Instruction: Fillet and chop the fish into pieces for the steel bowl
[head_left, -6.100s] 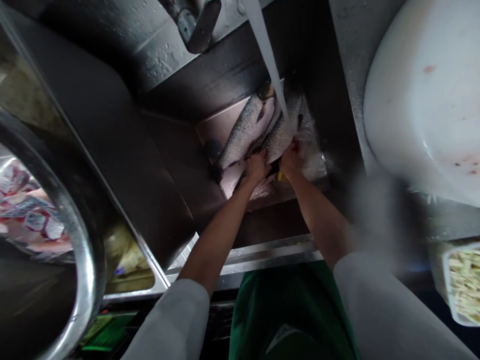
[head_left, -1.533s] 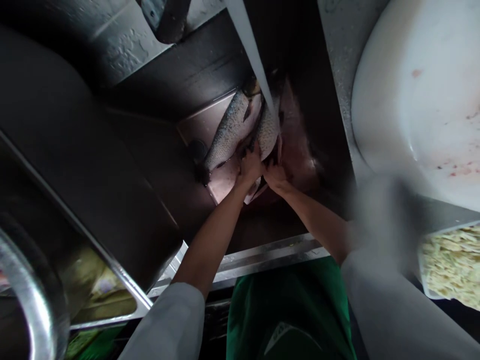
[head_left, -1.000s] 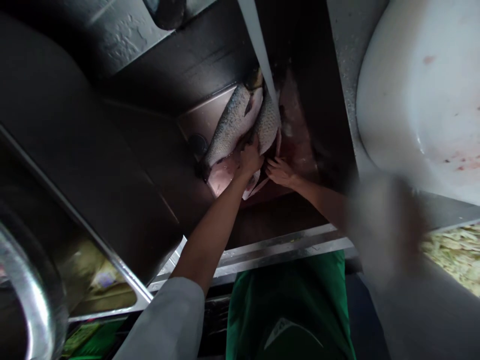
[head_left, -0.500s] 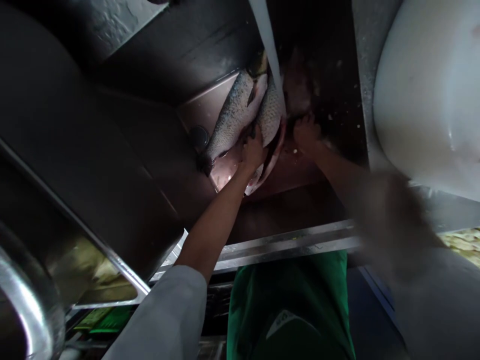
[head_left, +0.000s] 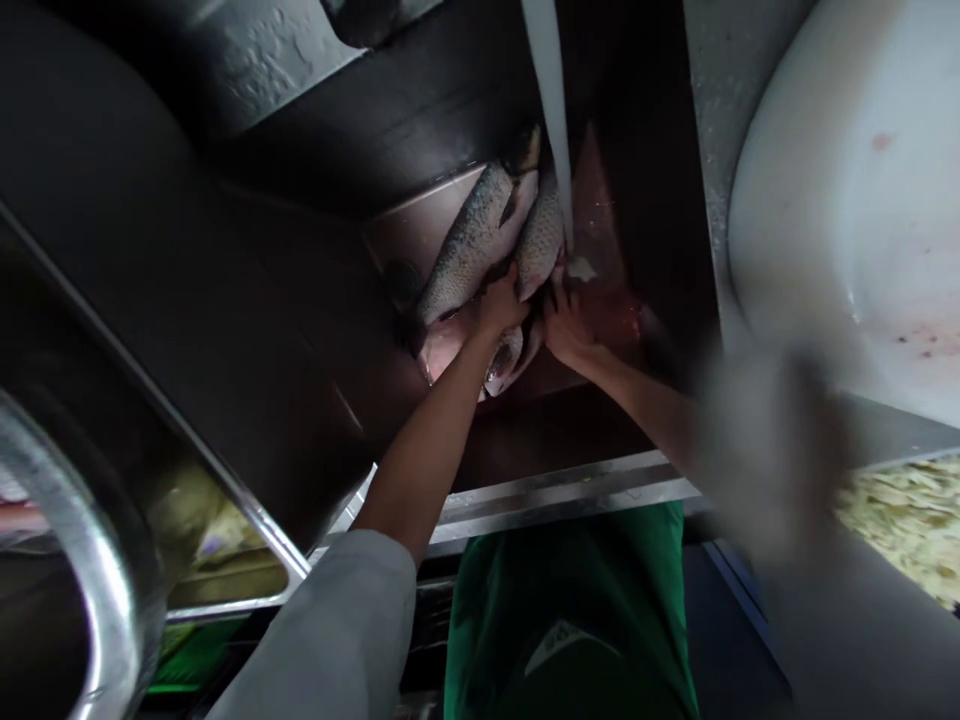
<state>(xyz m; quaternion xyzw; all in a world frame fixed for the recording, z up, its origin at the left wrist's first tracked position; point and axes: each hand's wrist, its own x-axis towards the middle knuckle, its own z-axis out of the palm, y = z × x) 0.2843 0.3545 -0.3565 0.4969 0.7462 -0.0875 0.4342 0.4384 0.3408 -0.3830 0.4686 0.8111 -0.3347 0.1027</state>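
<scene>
Deep stainless sink (head_left: 315, 330) fills most of your view, dark brushed metal with a shiny front rim, and a stream of water (head_left: 553, 110) pours straight down into the far right corner. Two scaly grey fish lie on the sink floor there, side by side and touching. The left fish (head_left: 469, 245) is long and slim, its long axis running diagonally from near-left up to far-right, with its dark tail fin at the far end. The right fish (head_left: 540, 245) runs roughly parallel and sits right under the water.

Your left hand (head_left: 501, 305) is curled over the near part of the fish, fingers closed down and gripping where the two bodies meet. Your right hand (head_left: 568, 335) sits just beside it, fingers bent against the pale underside of the right fish, though it's too dim to tell if it's really holding or just pressing.

Off to the right there's a big white plastic tub (head_left: 847, 200), smooth, rounded, with a few reddish specks. Below it is a container of pale shredded stuff (head_left: 900, 510), maybe cabbage.
</scene>
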